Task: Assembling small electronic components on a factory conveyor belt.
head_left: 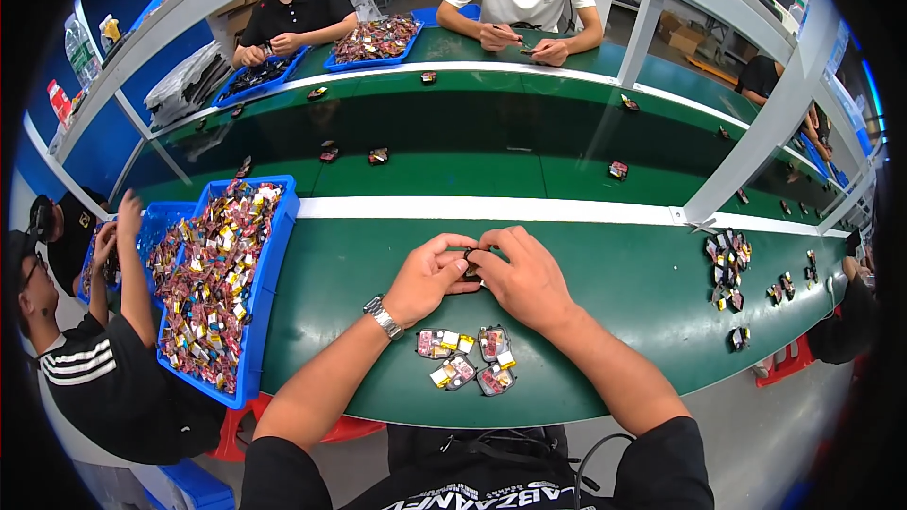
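Over the green worktable, my left hand [430,276] and my right hand [524,281] meet with their fingers closed round a small black part [471,264]. Fingers cover most of it, so its exact kind does not show. Just below my hands lie several small electronic units, each a black housing with a red circuit board and a white and yellow piece; one is the unit [495,344] nearest my right wrist. To the left stands a blue tray [288,203] heaped with loose red boards with white and yellow pieces [213,283].
More finished-looking units [727,269] lie in a cluster at the right. A white rail [472,210] separates my table from the green conveyor belt [482,170], which carries scattered units. A white post [756,123] rises at right. Co-workers sit across and at left, one with a raised hand [129,217].
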`<action>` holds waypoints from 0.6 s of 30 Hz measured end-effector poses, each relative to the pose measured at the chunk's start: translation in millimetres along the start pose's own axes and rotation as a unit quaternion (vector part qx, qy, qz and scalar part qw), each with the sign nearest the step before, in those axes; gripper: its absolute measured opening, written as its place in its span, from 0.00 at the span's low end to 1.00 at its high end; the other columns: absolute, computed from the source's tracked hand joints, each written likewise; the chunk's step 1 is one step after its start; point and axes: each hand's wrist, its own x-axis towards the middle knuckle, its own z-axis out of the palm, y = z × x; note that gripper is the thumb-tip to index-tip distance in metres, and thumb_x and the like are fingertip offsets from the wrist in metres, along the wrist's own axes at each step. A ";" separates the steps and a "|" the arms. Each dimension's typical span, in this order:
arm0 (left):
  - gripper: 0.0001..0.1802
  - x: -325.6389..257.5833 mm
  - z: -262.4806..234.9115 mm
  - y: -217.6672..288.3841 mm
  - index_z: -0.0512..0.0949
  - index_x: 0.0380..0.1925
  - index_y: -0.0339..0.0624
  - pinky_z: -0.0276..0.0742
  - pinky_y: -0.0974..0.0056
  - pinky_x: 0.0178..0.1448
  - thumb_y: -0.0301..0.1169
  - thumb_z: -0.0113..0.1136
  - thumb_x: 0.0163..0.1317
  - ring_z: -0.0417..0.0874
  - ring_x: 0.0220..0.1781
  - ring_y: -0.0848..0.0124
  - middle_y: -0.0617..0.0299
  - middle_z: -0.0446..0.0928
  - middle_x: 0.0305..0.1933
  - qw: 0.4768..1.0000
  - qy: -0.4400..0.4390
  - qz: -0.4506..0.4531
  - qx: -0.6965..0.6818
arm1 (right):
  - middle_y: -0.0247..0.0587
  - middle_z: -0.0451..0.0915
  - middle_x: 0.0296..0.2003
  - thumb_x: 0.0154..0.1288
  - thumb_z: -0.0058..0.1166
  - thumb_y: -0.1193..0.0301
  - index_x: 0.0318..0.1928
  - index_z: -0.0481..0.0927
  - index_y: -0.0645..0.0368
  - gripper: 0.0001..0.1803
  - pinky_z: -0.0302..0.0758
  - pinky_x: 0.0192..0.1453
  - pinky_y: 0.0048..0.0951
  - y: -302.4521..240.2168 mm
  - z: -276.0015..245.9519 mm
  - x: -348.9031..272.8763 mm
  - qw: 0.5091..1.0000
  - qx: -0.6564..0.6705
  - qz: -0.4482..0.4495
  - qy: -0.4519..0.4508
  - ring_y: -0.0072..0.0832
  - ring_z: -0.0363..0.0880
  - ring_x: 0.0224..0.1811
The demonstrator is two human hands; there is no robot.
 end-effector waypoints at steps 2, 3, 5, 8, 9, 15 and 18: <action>0.16 0.2 0.8 -0.1 0.66 0.60 0.35 0.81 0.58 0.62 0.23 0.45 0.73 0.80 0.56 0.66 0.52 0.77 0.55 1.000 -0.004 -0.006 0.008 | 0.36 0.75 0.41 0.50 0.61 0.77 0.35 0.80 0.57 0.09 0.77 0.47 0.37 4.1 0.4 0.4 0.999 0.038 0.009 0.007 0.35 0.75 0.45; 0.16 0.7 0.8 -2.3 0.66 0.60 0.35 0.82 0.58 0.61 0.23 0.45 0.74 0.80 0.56 0.66 0.52 0.77 0.55 1.000 -0.008 -0.002 0.006 | 0.36 0.75 0.41 0.50 0.61 0.77 0.35 0.80 0.57 0.09 0.77 0.47 0.37 5.0 -1.3 1.2 0.999 0.038 0.010 0.007 0.35 0.75 0.45; 0.16 0.1 -0.9 -5.2 0.66 0.60 0.35 0.82 0.58 0.61 0.23 0.45 0.74 0.80 0.56 0.66 0.52 0.77 0.55 1.000 -0.011 0.000 0.004 | 0.36 0.75 0.40 0.50 0.61 0.78 0.34 0.80 0.58 0.08 0.76 0.47 0.37 4.3 -3.7 3.6 0.995 0.087 0.046 -0.018 0.35 0.76 0.45; 0.16 0.2 1.3 -4.1 0.66 0.60 0.35 0.82 0.58 0.61 0.24 0.45 0.74 0.80 0.57 0.67 0.52 0.77 0.55 1.000 -0.011 0.001 0.012 | 0.35 0.75 0.39 0.50 0.61 0.77 0.33 0.80 0.58 0.07 0.76 0.45 0.36 4.0 -3.4 2.0 0.995 0.085 0.052 -0.006 0.34 0.75 0.44; 0.16 0.1 3.2 -2.4 0.66 0.60 0.35 0.82 0.58 0.61 0.24 0.46 0.74 0.80 0.57 0.67 0.52 0.77 0.55 1.000 -0.009 0.001 0.015 | 0.35 0.75 0.39 0.50 0.61 0.77 0.33 0.80 0.58 0.07 0.76 0.45 0.36 4.1 -4.0 1.2 0.995 0.085 0.052 -0.004 0.34 0.75 0.44; 0.15 0.0 -0.5 -2.2 0.68 0.58 0.36 0.84 0.61 0.58 0.23 0.45 0.73 0.81 0.55 0.68 0.52 0.78 0.54 1.000 0.007 0.000 -0.001 | 0.33 0.74 0.37 0.50 0.58 0.72 0.33 0.79 0.56 0.08 0.71 0.38 0.29 1.2 4.5 -1.2 0.995 -0.077 -0.052 0.021 0.29 0.74 0.40; 0.15 1.3 -0.7 -3.2 0.67 0.58 0.35 0.84 0.60 0.58 0.22 0.45 0.73 0.81 0.55 0.67 0.52 0.78 0.54 1.000 0.009 0.005 -0.009 | 0.33 0.73 0.36 0.51 0.56 0.71 0.34 0.79 0.57 0.08 0.70 0.37 0.29 0.7 1.6 -0.4 0.990 -0.118 -0.070 0.017 0.28 0.73 0.39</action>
